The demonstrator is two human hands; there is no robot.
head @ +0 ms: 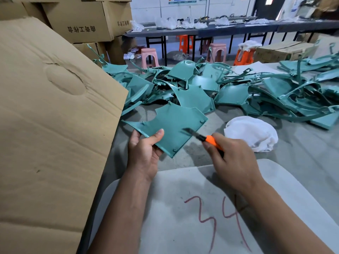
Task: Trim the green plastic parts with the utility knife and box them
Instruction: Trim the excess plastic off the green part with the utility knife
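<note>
My left hand [145, 153] grips a flat green plastic part [170, 123] by its near left edge, thumb on top, holding it above the table. My right hand [233, 160] is closed on an orange utility knife [211, 140]. Its dark blade [189, 132] points left and lies over the part's right side. A big pile of green plastic parts [229, 87] covers the table behind. A large cardboard box [51, 125] stands at my left, its flap leaning toward the table.
A white cloth [253, 132] lies right of the knife. A pale board [201, 213] with a red "34" sits under my forearms. Stacked cartons [78, 21] stand at the back left, with pink and orange stools [149, 57] and a long dark bench beyond.
</note>
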